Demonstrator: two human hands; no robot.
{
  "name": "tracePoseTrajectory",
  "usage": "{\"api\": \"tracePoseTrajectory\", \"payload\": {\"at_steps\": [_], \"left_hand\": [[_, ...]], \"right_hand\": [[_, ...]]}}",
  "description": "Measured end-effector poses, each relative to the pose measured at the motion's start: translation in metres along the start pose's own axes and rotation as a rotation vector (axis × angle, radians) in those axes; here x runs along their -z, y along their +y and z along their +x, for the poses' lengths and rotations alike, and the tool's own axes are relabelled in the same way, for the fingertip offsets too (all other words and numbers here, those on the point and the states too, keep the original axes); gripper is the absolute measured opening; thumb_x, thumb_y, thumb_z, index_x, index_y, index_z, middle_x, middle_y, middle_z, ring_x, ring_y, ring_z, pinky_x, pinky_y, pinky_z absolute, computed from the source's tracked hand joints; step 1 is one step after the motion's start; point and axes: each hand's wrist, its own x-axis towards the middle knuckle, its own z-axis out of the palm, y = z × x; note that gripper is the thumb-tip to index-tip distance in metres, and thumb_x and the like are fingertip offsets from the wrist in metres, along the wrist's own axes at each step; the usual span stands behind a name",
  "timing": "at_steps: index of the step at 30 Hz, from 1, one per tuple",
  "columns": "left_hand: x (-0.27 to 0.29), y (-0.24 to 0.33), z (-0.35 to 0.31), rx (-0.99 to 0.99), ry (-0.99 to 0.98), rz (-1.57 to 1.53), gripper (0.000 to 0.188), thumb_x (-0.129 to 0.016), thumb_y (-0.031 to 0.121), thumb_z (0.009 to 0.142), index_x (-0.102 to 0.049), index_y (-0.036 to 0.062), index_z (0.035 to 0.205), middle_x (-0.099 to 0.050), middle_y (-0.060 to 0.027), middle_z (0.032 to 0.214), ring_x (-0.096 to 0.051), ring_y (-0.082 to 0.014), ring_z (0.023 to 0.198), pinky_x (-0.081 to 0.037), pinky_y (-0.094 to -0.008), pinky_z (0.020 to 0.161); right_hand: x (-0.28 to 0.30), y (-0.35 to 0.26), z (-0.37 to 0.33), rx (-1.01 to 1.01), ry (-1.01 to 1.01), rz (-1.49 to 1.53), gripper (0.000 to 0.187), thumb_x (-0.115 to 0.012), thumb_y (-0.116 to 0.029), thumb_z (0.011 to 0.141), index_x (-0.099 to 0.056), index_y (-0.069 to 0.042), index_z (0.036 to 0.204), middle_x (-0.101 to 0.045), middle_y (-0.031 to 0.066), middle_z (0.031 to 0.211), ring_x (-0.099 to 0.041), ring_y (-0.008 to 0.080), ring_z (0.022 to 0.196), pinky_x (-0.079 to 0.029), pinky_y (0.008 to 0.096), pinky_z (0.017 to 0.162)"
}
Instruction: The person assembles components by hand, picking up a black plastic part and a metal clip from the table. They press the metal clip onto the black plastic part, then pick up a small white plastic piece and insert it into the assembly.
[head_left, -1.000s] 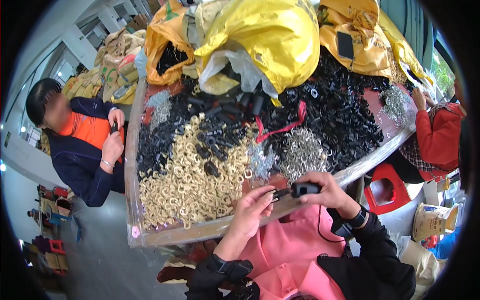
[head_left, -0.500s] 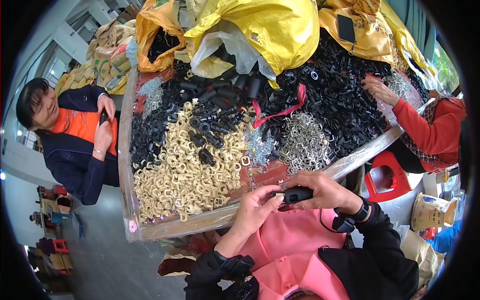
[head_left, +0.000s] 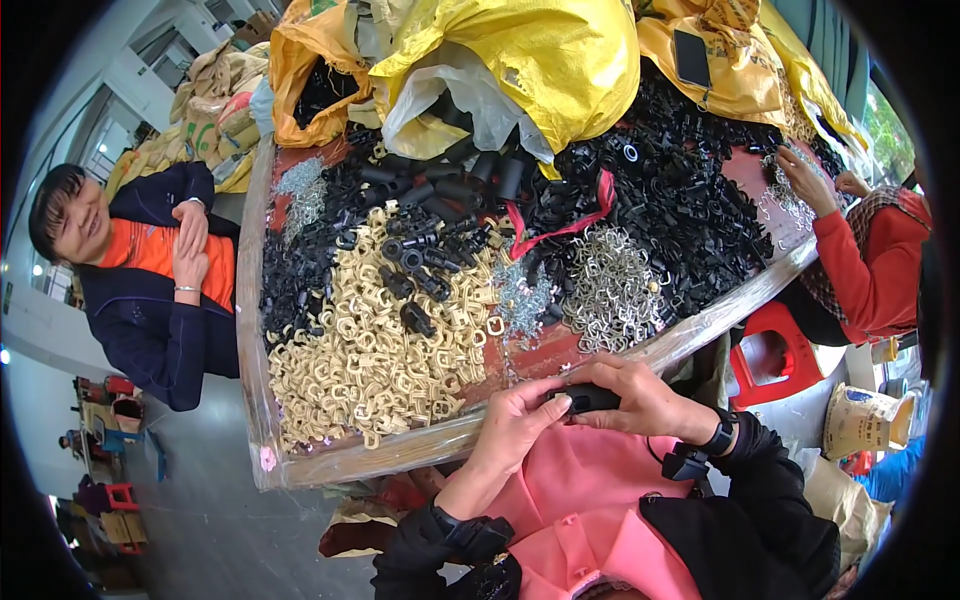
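Note:
Just over the near edge of the table, both of my hands are closed on a black tubular plastic part [head_left: 594, 398]. My left hand [head_left: 518, 418] pinches its left end between thumb and fingers. Around the right end my right hand [head_left: 642, 396] is wrapped, with fingers over the top. Whatever sits at the pinched left end is hidden by my fingertips. Beyond my hands lie a heap of beige plastic rings [head_left: 370, 345], small silvery metal pieces [head_left: 522, 300] and a pile of bent metal clips [head_left: 612, 285].
Black plastic parts [head_left: 665, 190] cover the far side of the wooden-rimmed table [head_left: 380, 445]. A yellow sack [head_left: 540, 60] and a phone [head_left: 691, 58] lie at the back. One co-worker's hands [head_left: 190, 240] are at left, another's hand [head_left: 806, 182] at right. A red stool [head_left: 770, 350] stands nearby.
My hands have drawn closer together on the black part; the beige piece seen at its left end is now hidden. The right co-worker's hand moved toward the far right; the left co-worker's hands came together.

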Motion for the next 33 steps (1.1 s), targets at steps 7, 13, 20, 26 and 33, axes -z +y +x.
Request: {"api": "tracePoseTrajectory", "payload": {"at_steps": [7, 13, 20, 26, 33], "left_hand": [[-0.003, 0.009, 0.001, -0.016, 0.047, 0.113, 0.036, -0.059, 0.009, 0.08, -0.049, -0.0056, 0.112, -0.059, -0.008, 0.093, -0.057, -0.0095, 0.074, -0.048, -0.019, 0.061], [0.005, 0.003, 0.001, -0.174, -0.025, 0.178, 0.049, -0.062, 0.008, 0.078, -0.041, -0.0042, 0.12, -0.055, -0.0084, 0.1, -0.055, -0.0102, 0.083, -0.047, -0.0227, 0.072], [0.004, 0.002, 0.004, -0.197, -0.128, -0.014, 0.056, -0.063, 0.004, 0.075, -0.035, -0.0015, 0.124, -0.051, -0.0093, 0.108, -0.052, -0.013, 0.094, -0.045, -0.0263, 0.081], [0.001, 0.005, 0.007, -0.18, -0.171, -0.146, 0.063, -0.064, 0.003, 0.073, -0.032, 0.001, 0.127, -0.045, -0.0112, 0.115, -0.048, -0.0156, 0.102, -0.043, -0.0283, 0.085], [-0.009, 0.008, 0.012, -0.225, -0.156, -0.124, 0.067, -0.065, 0.004, 0.071, -0.03, 0.0024, 0.128, -0.045, -0.0097, 0.116, -0.045, -0.0167, 0.106, -0.04, -0.0304, 0.089]], "right_hand": [[-0.017, 0.009, -0.003, -0.073, 0.108, 0.078, 0.041, -0.07, -0.017, 0.067, -0.053, -0.002, 0.101, -0.054, 0.0121, 0.088, -0.055, 0.0274, 0.079, -0.045, 0.0335, 0.067], [-0.021, 0.019, 0.002, -0.007, 0.063, 0.156, 0.045, -0.068, -0.021, 0.071, -0.05, -0.002, 0.107, -0.051, 0.0135, 0.095, -0.052, 0.0274, 0.09, -0.042, 0.0342, 0.078], [-0.021, 0.024, -0.007, 0.041, 0.047, 0.13, 0.065, -0.065, -0.033, 0.071, -0.036, -0.003, 0.121, -0.04, 0.0169, 0.112, -0.04, 0.0318, 0.105, -0.033, 0.0426, 0.089], [-0.014, 0.019, 0.002, 0.235, 0.12, 0.121, 0.078, -0.065, -0.036, 0.07, -0.026, -0.001, 0.128, -0.032, 0.0178, 0.124, -0.032, 0.034, 0.115, -0.026, 0.0456, 0.095], [-0.009, 0.021, 0.008, 0.302, -0.014, 0.283, 0.083, -0.064, -0.038, 0.07, -0.022, 0.0, 0.13, -0.028, 0.0184, 0.13, -0.029, 0.0336, 0.121, -0.025, 0.0421, 0.098]]}}
